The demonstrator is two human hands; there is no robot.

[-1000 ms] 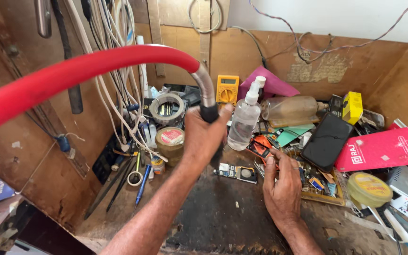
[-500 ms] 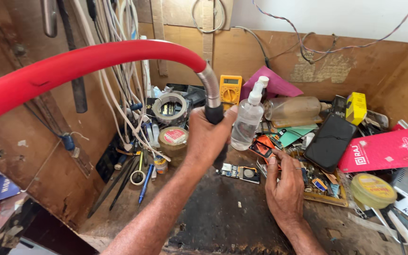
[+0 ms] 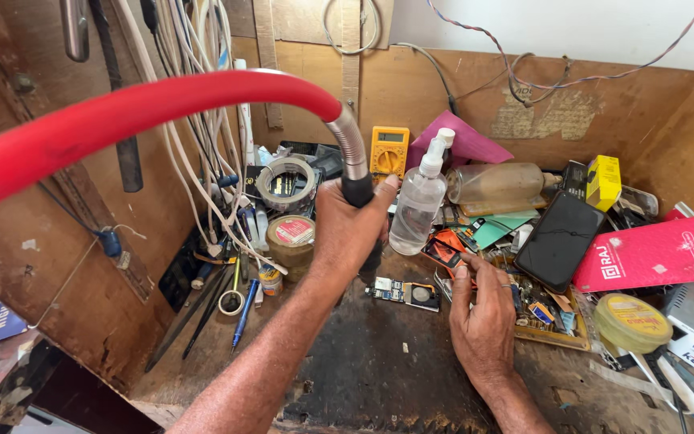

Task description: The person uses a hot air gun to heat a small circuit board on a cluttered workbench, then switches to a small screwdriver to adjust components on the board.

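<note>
Right hand rests near the surface's front edge, fingers pinching a small part, can't tell what. Left hand grips the black handle mid-surface; red hose looks stiff, springy, best held at the handle. Spray bottle behind.

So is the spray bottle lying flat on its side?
No, the clear spray bottle stands upright on the bench, just beside the left hand that grips the black handle.

Two hands, one red hose, two bottles, one yellow meter, one phone, one tape roll.
</note>
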